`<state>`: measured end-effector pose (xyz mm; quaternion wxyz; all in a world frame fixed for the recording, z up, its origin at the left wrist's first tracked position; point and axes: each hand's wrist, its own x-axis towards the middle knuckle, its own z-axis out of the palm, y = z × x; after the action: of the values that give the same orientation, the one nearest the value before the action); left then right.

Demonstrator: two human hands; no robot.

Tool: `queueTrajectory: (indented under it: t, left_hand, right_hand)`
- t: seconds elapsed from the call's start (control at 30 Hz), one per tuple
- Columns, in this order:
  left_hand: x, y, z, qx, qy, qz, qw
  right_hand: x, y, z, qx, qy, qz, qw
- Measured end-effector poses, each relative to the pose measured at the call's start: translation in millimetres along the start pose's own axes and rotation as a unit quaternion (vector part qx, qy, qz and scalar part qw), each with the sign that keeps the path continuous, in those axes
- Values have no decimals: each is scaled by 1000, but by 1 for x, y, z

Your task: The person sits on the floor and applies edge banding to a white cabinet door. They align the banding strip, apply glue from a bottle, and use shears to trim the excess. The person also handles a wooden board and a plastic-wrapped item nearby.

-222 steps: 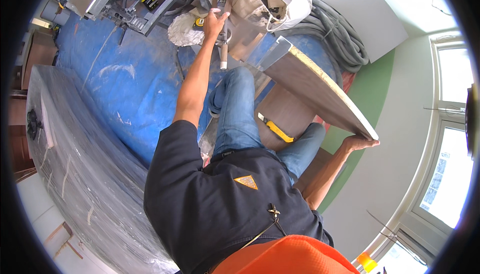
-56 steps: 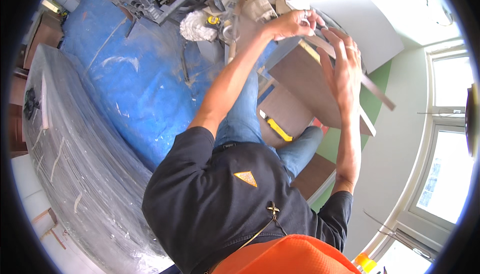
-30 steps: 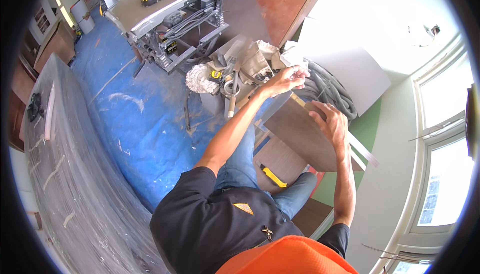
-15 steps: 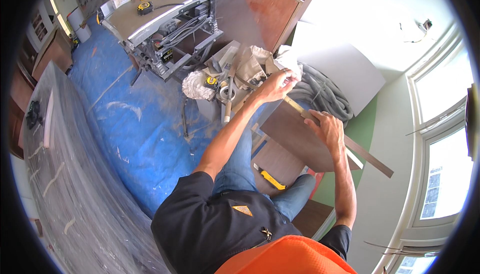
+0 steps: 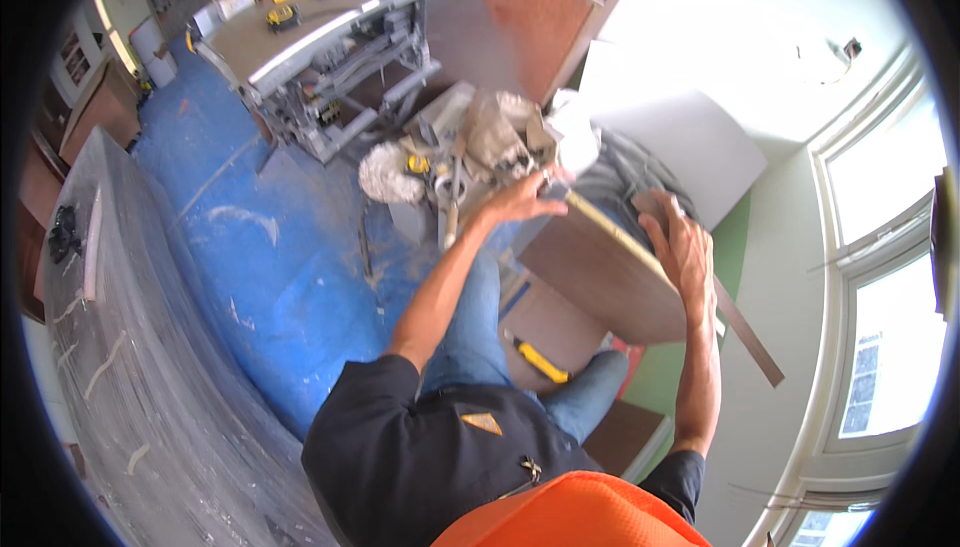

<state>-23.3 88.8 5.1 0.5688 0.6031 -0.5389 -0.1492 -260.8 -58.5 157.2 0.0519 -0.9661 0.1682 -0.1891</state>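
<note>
A brown panel [image 5: 605, 272] stands on edge in front of me, its long pale-yellow edge [image 5: 612, 230] facing up. Beside that edge, my right hand [image 5: 682, 247] is closed around a thin brown strip [image 5: 750, 339], whose tail sticks out past my wrist to the right. At the panel's far corner is my left hand [image 5: 515, 199], fingers apart and slightly blurred; whether it touches the corner I cannot tell. Between my legs, a yellow utility knife [image 5: 540, 359] lies on a flat brown board [image 5: 555, 322].
Cloth bags and tools [image 5: 500, 142] are heaped beyond my left hand, with a coiled grey hose [image 5: 630, 172] to their right. A workbench [image 5: 310, 32] holds a tape measure [image 5: 282, 17]. Blue sheeting [image 5: 250, 267] covers the floor; plastic-wrapped furniture [image 5: 150, 367] stands left, windows right.
My left hand has come down and back toward the panel's corner, its fingers spreading. My right hand has shifted up and right with the strip, baring more of the pale edge.
</note>
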Motion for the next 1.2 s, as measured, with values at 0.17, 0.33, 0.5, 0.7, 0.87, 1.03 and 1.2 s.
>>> queueTrajectory:
  t: [0.17, 0.33, 0.5, 0.7, 0.87, 1.03, 1.2]
  left_hand:
    - [-10, -8, 9, -108, -11, -98, 989]
    - [-13, -6, 13, -120, 22, -94, 988]
    - [-16, -15, 21, -165, 56, -107, 979]
    - [-15, -41, 35, -205, 67, -110, 970]
    - [-17, -38, 34, -258, 41, -118, 958]
    - [-18, -28, 32, -241, 47, -113, 963]
    - [-18, -27, 33, -245, 60, -89, 963]
  right_hand:
    - [-8, -15, 24, 27, -13, -37, 999]
    - [-2, -23, 38, -9, -55, -49, 997]
    - [4, -32, 44, 35, -80, -44, 995]
    - [12, -20, 24, 151, -155, 112, 970]
    - [20, -1, 17, 230, -184, 125, 947]
    - [21, 13, 20, 300, -203, 105, 926]
    - [17, 12, 19, 272, -200, 83, 938]
